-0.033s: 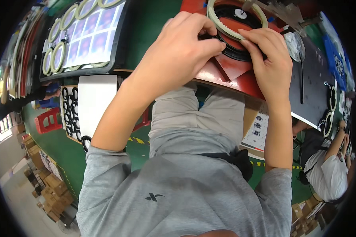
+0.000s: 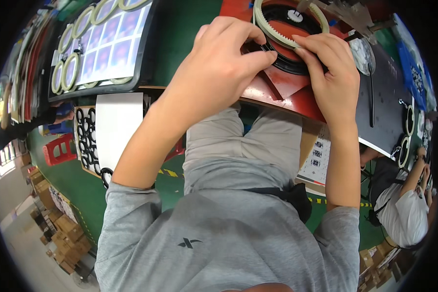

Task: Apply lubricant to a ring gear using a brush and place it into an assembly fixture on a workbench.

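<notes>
A cream ring (image 2: 270, 30) with inner teeth is tilted over a black ring (image 2: 290, 65) on the red work surface. My right hand (image 2: 332, 68) pinches the near right edge of the cream ring between thumb and bent fingers. At the left edge of the black ring is my left hand (image 2: 224, 61), its thumb and curled index finger closed around a dark part of that ring. What lies between these fingertips is mostly hidden. Inside the rings sits a small white gear (image 2: 295, 16).
Clear plastic and metal fixture parts (image 2: 355, 17) stand behind the rings. A black tray (image 2: 143, 63) with several cream rings is at the left, above a box of black rings (image 2: 86, 138). A dark table (image 2: 387, 102) extends on the right, where another person (image 2: 404, 209) sits.
My left hand has shifted very slightly, its thumb and index finger a little differently placed at the black ring. My right hand stays on the cream ring.
</notes>
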The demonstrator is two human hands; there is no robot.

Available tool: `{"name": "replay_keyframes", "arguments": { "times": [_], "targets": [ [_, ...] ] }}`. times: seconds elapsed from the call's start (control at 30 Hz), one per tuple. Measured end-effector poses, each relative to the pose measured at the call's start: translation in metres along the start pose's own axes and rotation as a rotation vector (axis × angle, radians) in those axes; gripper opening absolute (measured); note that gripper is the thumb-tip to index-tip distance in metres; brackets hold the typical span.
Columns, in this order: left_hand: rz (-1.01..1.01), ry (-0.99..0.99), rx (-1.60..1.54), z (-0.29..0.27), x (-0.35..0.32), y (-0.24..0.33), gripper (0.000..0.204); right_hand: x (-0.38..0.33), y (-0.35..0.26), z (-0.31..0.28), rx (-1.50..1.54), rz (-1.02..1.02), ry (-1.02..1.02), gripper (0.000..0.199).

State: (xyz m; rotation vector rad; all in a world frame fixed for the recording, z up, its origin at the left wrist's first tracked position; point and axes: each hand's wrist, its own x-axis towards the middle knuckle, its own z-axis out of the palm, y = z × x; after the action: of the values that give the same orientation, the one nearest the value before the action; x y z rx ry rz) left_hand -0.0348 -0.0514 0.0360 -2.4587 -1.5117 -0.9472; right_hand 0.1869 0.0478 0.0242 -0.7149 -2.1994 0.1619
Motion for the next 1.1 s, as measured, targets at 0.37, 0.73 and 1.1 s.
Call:
{"name": "replay_keyframes", "arguments": {
  "times": [0.37,0.73,1.1],
  "targets": [
    [-0.176,0.127,-0.172,0.014,-0.007,0.02,0.028,0.002,-0.002,-0.006,-0.059,-0.035,-0.066,0.019],
    [-0.206,0.206,-0.114,0.025,-0.026,0.016,0.033,-0.009,-0.038,-0.001,-0.163,-0.029,-0.032,0.018],
    [-0.289,0.276,-0.262,0.02,-0.018,0.016,0.026,-0.006,-0.047,0.006,-0.116,0.027,-0.011,0.016]
  ]
}}
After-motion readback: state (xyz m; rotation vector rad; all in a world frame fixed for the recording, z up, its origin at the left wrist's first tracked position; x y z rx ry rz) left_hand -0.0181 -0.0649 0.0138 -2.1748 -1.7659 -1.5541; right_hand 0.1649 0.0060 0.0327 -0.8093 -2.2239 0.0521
